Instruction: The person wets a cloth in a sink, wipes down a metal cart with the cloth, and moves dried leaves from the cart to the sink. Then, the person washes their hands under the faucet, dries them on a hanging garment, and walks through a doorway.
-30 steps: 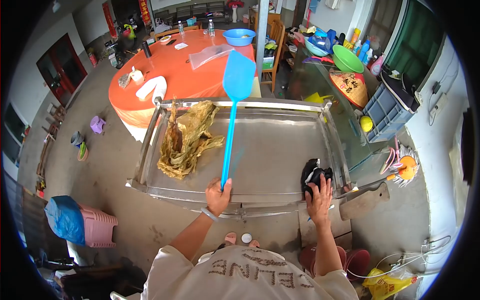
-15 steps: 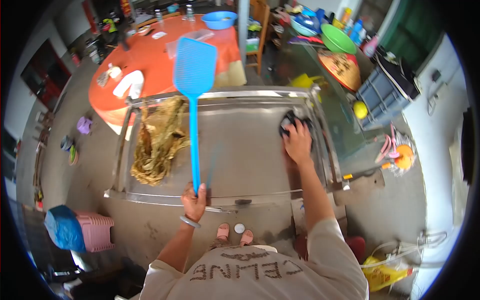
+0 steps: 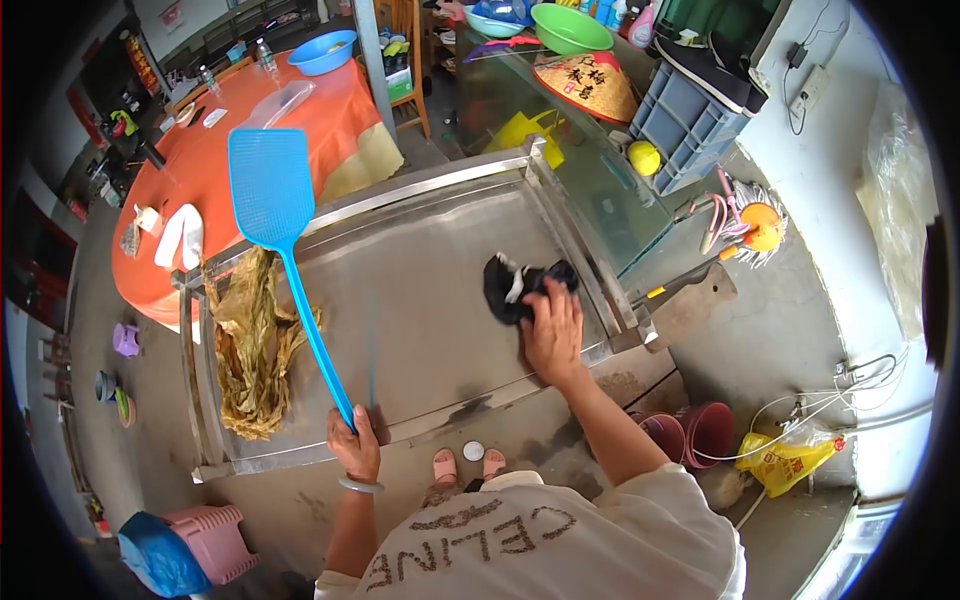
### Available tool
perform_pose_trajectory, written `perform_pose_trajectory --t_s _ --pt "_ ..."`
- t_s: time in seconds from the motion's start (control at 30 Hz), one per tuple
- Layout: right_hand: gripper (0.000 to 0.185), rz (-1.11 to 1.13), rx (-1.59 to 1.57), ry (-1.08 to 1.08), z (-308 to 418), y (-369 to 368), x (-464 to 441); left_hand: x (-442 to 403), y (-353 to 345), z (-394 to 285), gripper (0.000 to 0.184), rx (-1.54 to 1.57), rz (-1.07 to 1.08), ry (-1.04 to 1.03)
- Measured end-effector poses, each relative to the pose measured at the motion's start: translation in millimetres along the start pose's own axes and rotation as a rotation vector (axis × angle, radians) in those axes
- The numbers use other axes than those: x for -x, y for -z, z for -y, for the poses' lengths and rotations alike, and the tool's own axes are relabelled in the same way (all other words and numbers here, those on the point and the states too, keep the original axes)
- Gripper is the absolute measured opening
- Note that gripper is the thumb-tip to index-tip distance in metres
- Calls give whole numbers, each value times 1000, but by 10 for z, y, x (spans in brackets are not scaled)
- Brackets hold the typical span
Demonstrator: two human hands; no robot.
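My left hand is closed round the handle of a blue fly swatter, its mesh head raised over the far left of the metal tray table. At the right side of that table, my right hand presses on a bunched black cloth with a white strip, its fingers bent over the near edge. A crumpled heap of yellow-brown dried leaves lies along the table's left end, beneath and left of the swatter.
Beyond stands a round table with an orange cover, holding a blue basin and bottles. To the right are a glass surface, a green basin, a straw hat, a grey crate, a mop and dark red buckets.
My right hand has pulled the black cloth nearer to me along the table's right side. The swatter now leans further left, and my view has turned to the right.
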State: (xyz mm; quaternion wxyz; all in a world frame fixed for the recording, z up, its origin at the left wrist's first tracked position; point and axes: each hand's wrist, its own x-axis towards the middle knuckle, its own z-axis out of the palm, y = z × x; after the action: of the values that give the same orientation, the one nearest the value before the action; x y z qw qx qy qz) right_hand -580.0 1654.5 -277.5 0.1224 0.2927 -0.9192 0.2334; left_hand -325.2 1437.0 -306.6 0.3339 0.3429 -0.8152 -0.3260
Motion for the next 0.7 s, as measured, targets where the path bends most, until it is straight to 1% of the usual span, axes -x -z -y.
perform_pose_trajectory --t_s 0.07,0.17,0.27,0.3,0.37,0.4,0.43,0.5,0.57,0.6,0.7 --pt "43 -45 52 -95 -140 -194 -362 15 4 34 32 -12 30 22" --pt "43 -48 132 -163 -159 -581 -1101 -32 -1 -63 34 -83 -30 -129" --pt "43 -22 115 -207 -179 -866 -1792 -29 -1 -20 34 -66 15 -72" --pt "41 -63 110 -180 -235 -976 -1971 -37 -1 -29 35 -72 17 -72" --pt "40 -51 110 -230 -146 -904 -2139 -54 -17 -38 35 -66 12 -78" --pt "39 -39 112 -260 -122 -874 -2155 -53 -13 -41 35 -64 17 -79" --pt "38 -129 166 -194 -160 -910 -2121 -50 7 -38 35 -67 35 -64" --pt "38 -134 145 -134 -296 -900 -2054 -52 24 -25 35 -65 68 -36" --pt "39 -120 147 -92 -331 -814 -1936 -69 21 -58 34 -51 57 -78" --pt "39 -109 163 -85 -324 -779 -1825 -73 13 -57 34 -41 45 -102" --pt "40 -119 231 -43 -277 -565 -1272 -70 -6 33 31 -54 46 -64"
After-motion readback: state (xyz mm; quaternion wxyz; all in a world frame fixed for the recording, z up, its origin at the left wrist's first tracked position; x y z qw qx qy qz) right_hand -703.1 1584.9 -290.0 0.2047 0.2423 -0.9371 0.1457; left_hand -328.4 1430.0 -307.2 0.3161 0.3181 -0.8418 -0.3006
